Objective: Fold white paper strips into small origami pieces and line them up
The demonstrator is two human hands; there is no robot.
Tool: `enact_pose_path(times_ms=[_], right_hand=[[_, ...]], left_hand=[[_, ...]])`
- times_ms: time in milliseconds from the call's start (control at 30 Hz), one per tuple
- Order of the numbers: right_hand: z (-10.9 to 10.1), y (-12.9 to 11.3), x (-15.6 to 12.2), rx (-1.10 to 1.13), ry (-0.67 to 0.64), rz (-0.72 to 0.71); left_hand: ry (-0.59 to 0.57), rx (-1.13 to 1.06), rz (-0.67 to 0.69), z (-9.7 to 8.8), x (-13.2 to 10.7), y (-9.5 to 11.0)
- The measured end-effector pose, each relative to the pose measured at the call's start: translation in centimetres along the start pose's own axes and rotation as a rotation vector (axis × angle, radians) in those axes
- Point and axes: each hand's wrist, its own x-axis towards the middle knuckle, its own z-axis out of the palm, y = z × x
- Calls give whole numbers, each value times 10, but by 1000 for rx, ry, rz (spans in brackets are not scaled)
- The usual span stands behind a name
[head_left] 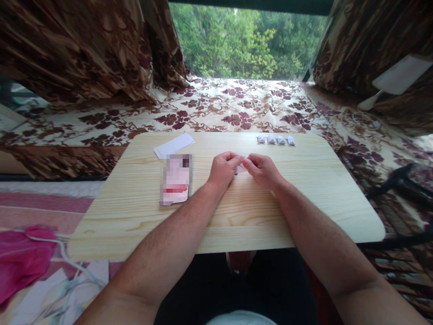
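Both my hands meet over the middle of a light wooden table (pixel 142 225). My left hand (pixel 223 169) and my right hand (pixel 262 170) are closed in a pinch on one small piece of white paper (pixel 239 169), most of it hidden between the fingers. Several small folded white paper shapes (pixel 275 140) lie in a row at the far right edge of the table. A strip of white paper (pixel 174 145) lies at the far left, and a phone (pixel 176 179) lies flat just in front of it.
A floral brown-and-cream cloth (pixel 237 108) covers the surface beyond the table, with matching curtains on both sides of a window onto green trees. A pink cloth (pixel 20 257) and white cable (pixel 67 257) lie on the floor at left. A dark object (pixel 406 180) sits at right.
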Motion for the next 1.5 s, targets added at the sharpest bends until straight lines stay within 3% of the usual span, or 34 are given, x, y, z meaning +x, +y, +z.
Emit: enact_pose_path(times_ms=[300,600,767,1033,1500], right_hand=[[0,0,-1,39,-50,54],[0,-5,-3,246,-21,65],[1,-5,-6,224,-10,60],[6,1,-6,241,28,58],[2,-8,-5,158,22,12]], left_hand=[[24,-6,-32,3,-1,6],[29,-101,-17,0,1,2],[-46,-80,0,-1,-2,5],[-145,-159,-112,-3,-1,13],[-39,-344,-172,2,-2,12]])
